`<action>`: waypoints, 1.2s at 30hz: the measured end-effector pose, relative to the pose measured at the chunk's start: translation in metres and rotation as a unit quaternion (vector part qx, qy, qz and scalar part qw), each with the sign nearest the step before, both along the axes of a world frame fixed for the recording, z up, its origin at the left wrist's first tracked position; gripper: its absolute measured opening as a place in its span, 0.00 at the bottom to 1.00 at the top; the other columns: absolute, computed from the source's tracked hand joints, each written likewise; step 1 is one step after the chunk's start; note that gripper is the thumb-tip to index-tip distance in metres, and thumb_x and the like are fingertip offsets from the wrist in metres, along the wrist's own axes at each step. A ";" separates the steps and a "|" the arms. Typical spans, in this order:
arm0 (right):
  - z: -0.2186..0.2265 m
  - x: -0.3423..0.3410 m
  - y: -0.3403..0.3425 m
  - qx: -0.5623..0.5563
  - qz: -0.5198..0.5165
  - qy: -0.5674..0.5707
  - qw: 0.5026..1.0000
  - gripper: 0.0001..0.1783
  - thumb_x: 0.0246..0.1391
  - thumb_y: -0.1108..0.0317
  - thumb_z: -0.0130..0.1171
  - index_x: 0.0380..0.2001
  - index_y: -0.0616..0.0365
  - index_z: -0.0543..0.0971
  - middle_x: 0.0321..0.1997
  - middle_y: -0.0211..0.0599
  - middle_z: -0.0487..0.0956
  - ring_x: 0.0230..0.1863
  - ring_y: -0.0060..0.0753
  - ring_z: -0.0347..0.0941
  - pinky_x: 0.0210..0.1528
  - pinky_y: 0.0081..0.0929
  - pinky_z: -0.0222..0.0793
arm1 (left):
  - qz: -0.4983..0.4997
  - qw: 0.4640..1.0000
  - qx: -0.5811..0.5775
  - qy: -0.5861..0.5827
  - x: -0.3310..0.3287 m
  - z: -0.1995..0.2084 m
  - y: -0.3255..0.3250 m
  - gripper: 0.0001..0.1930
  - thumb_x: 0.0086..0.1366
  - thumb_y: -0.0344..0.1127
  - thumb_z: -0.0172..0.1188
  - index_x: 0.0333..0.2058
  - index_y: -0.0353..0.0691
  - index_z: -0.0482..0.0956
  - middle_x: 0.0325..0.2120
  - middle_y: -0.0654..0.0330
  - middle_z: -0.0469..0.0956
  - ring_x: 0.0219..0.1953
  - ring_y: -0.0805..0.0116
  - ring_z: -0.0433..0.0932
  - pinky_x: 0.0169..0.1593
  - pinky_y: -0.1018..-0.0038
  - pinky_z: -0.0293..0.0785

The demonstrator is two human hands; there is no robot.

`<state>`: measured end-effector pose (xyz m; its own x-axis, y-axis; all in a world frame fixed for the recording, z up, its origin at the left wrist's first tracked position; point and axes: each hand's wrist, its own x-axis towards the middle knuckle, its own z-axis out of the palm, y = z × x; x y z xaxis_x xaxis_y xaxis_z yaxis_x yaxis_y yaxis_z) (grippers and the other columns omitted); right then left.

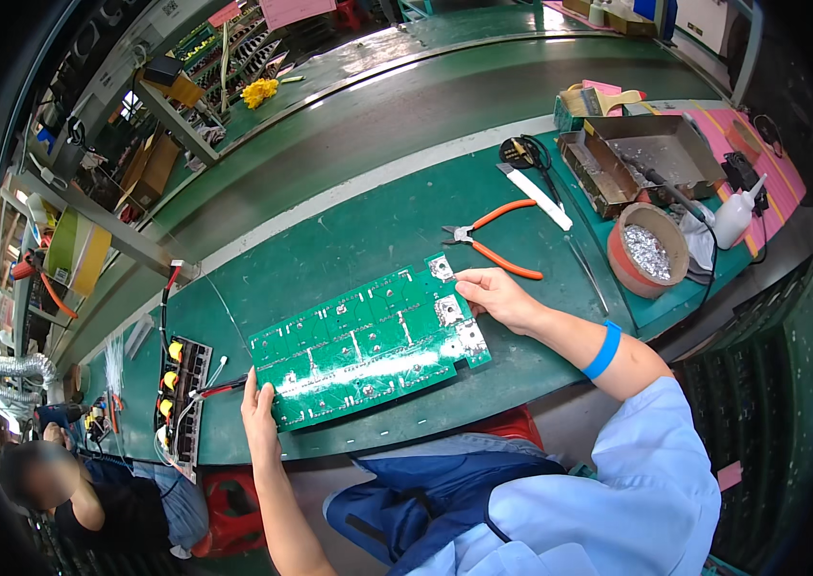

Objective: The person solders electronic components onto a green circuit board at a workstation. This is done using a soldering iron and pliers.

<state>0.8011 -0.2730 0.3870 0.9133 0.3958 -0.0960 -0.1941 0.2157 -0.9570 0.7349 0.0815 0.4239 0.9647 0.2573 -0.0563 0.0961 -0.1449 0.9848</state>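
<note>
Both hands grasp the green circuit board (353, 348), one at each end; it spans the gap between them over the table (349, 254), long side running up toward the right hand. Can't tell whether its underside touches the tabletop.

Left hand (260, 408): at the board's left end, near the lower corner, thumb against the edge, fingers pointing up; forearm rises almost straight from the lower edge of view. Right hand (497, 298): grips the right end beside the silvery pads, thumb and fingers pinching the edge; the far fingertips are hidden. Right forearm comes in from the right, sloping down to a bent elbow, blue band (603, 351) around it, light-blue sleeve (651, 432) above the elbow.

Just beyond the right hand: pliers (507, 261) with orange handles, spread open. Farther past it: white-handled cutter (539, 200). Right of the right hand: tweezers (587, 276), then a round pot (629, 274) of silvery bits, with a metal tray (598, 187) behind. Left of the left hand: dark strip (197, 370) with yellow round parts and wires.
</note>
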 end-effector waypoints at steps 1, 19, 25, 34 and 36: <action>0.000 0.000 0.000 -0.002 -0.001 0.000 1.000 0.14 0.56 0.63 0.44 0.39 0.61 0.71 0.31 0.26 0.73 0.28 0.13 0.66 0.31 0.14 0.64 | 0.000 1.000 -0.001 0.000 0.000 -0.001 0.000 0.23 0.59 0.30 0.45 0.54 0.33 0.56 0.38 0.60 0.70 0.37 0.78 0.67 0.42 0.82 0.62; -0.004 0.003 0.002 0.019 -0.013 0.013 1.000 0.13 0.56 0.65 0.42 0.37 0.61 0.72 0.28 0.26 0.74 0.25 0.14 0.67 0.27 0.14 0.65 | 0.002 0.999 -0.039 0.007 0.002 -0.002 0.001 0.22 0.59 0.31 0.46 0.52 0.34 0.58 0.41 0.59 0.69 0.41 0.75 0.67 0.46 0.80 0.60; -0.006 0.004 0.002 0.015 -0.011 0.015 1.000 0.13 0.56 0.65 0.42 0.38 0.60 0.71 0.28 0.26 0.74 0.26 0.14 0.67 0.27 0.14 0.65 | -0.011 1.000 -0.027 0.008 0.000 -0.001 0.003 0.22 0.59 0.33 0.46 0.53 0.35 0.58 0.43 0.59 0.68 0.43 0.74 0.65 0.48 0.79 0.58; -0.004 0.003 0.002 0.014 -0.015 0.019 1.000 0.13 0.56 0.65 0.41 0.38 0.60 0.71 0.27 0.25 0.73 0.25 0.13 0.66 0.28 0.13 0.64 | -0.069 0.992 0.035 0.099 0.001 0.012 0.013 0.24 0.60 0.35 0.46 0.54 0.36 0.55 0.49 0.58 0.63 0.49 0.71 0.62 0.52 0.79 0.54; -0.004 0.003 0.002 0.016 -0.012 0.017 1.000 0.13 0.56 0.65 0.41 0.38 0.60 0.71 0.27 0.26 0.73 0.25 0.13 0.66 0.28 0.13 0.64 | -0.060 0.994 -0.005 0.090 0.003 0.002 0.021 0.24 0.61 0.36 0.46 0.54 0.35 0.55 0.49 0.58 0.63 0.50 0.71 0.61 0.52 0.78 0.55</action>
